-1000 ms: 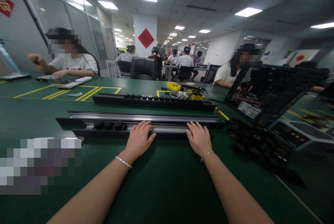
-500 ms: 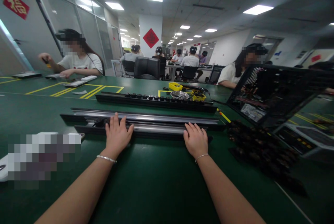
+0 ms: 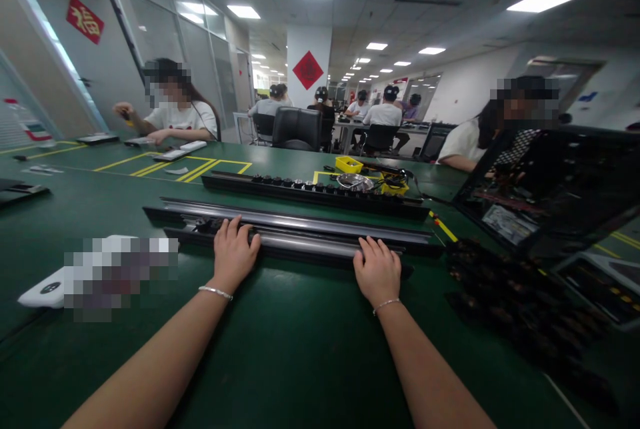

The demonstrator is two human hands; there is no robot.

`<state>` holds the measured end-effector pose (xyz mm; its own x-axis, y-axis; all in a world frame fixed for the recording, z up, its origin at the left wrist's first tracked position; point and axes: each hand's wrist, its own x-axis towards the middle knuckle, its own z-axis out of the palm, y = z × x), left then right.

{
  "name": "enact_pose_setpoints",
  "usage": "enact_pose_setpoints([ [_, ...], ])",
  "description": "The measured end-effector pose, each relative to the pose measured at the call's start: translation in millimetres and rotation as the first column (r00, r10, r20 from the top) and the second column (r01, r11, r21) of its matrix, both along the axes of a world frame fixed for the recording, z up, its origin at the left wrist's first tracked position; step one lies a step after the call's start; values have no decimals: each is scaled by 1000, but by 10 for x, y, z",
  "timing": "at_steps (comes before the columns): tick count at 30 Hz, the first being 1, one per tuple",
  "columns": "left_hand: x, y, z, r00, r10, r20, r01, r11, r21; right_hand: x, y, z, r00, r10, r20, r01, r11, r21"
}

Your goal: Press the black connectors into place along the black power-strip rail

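Three long, straight black rails (image 3: 320, 200) with raised edges lie roughly parallel to the far edge of the green desk (image 3: 300, 355). Along most of the far rail runs a row of small black parts (image 3: 299, 184). The middle rail (image 3: 300, 223) shows a plain grey metal channel. On the nearest rail (image 3: 305, 243), a few dark pieces (image 3: 203, 224) sit towards the left end, while smooth grey metal shows between the hands; how much work remains cannot be told. The left hand (image 3: 235, 255) rests beside those pieces, fingers spread; the right hand (image 3: 379, 274) lies well apart towards the right end, its grip unclear. A dark, tangled heap (image 3: 515, 302) sits beyond the rails' right ends; a white phone (image 3: 43, 291) lies towards the desk's left edge.
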<state>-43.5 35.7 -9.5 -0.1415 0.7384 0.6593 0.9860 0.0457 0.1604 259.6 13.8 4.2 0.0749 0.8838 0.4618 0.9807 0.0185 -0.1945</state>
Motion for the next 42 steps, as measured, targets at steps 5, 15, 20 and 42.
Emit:
enact_pose_setpoints([
  [5,-44,16,3,999,-27,35,27,1000,-5,23,18,-19,1000,9,-4,-9,1000,12],
  [15,-83,3,30,992,-67,109,71,997,-30,51,32,-49,1000,28,11,-28,998,48],
  [20,-72,-17,55,979,-61,193,67,997,-25,60,52,-74,999,15,37,-17,997,70],
  [42,-51,-47,160,959,-55,279,92,988,-123,-106,-38,-57,983,-181,9,181,982,-47],
])
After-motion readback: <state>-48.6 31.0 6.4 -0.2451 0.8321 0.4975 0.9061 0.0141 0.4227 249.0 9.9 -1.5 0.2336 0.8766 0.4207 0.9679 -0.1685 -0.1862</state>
